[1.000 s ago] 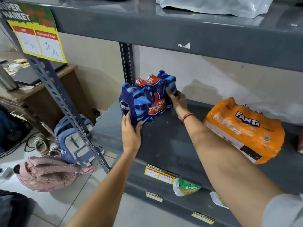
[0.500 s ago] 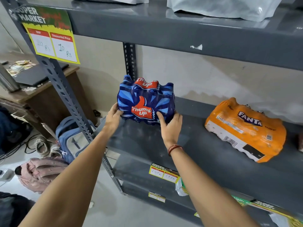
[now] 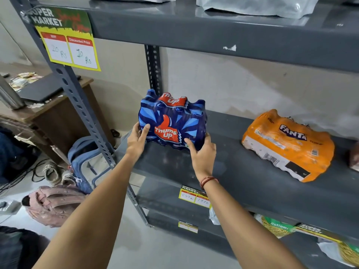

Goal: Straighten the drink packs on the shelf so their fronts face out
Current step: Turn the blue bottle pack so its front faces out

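Observation:
A blue Thums Up drink pack [image 3: 172,121] stands upright at the left end of the grey middle shelf [image 3: 242,177], its logo side toward me. My left hand [image 3: 138,140] grips its lower left corner, thumb on the front. My right hand [image 3: 202,154] holds its lower right corner, with a red thread on the wrist. An orange Fanta pack [image 3: 287,144] lies tipped over and angled further right on the same shelf, apart from both hands.
A perforated grey upright [image 3: 85,117] with a yellow price sign [image 3: 68,41] stands left of the pack. Silver bags [image 3: 256,6] lie on the shelf above, snack packets [image 3: 277,228] below. Backpacks [image 3: 85,164] and a wooden desk [image 3: 56,109] are at left.
The Thums Up pack was turned from a skewed angle until its front faces me. My hands shifted from its side and back to its two lower front corners.

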Demonstrator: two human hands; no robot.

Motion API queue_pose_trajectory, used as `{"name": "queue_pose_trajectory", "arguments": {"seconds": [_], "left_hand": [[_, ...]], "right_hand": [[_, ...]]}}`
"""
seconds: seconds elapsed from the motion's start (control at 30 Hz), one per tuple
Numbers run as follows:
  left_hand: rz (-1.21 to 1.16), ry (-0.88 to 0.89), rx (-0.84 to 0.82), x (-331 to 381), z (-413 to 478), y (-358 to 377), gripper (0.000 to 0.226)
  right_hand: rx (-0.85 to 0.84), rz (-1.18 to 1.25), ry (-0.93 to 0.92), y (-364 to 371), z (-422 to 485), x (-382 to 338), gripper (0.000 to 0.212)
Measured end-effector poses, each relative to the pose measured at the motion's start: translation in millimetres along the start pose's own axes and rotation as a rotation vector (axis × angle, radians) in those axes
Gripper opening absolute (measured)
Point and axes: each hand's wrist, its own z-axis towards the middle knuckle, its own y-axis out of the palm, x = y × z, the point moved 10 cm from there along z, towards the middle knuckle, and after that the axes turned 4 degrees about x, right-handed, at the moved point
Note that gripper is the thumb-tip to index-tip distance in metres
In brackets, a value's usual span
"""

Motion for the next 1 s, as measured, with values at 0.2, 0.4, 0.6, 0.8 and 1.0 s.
{"name": "queue_pose_trajectory", "arguments": {"seconds": [0.2, 0.4, 0.6, 0.8, 1.0], "left_hand": [[0.046, 0.027, 0.021, 1, -21, -9, 0.057], [0.07, 0.054, 0.1, 4, -48, -22, 0.052], [0.153, 0.062, 0.143, -1, -66, -33, 0.059], [0.182, 0.048, 0.21, -1, -77, -39, 0.057], [0.091, 0.047, 0.439, 8, -111, -32, 0.055]], "right_hand": [[0.012, -0.034, 0.008, -9, -22, 0, 0.067], [-0.013, -0.04, -0.026, -22, -39, -3, 0.067], [0.004, -0.05, -0.056, -35, -57, -6, 0.068], [-0.017, -0.048, -0.068, -36, -59, -11, 0.068], [-0.124, 0.032, -0.03, -41, -52, -6, 0.06]]}}
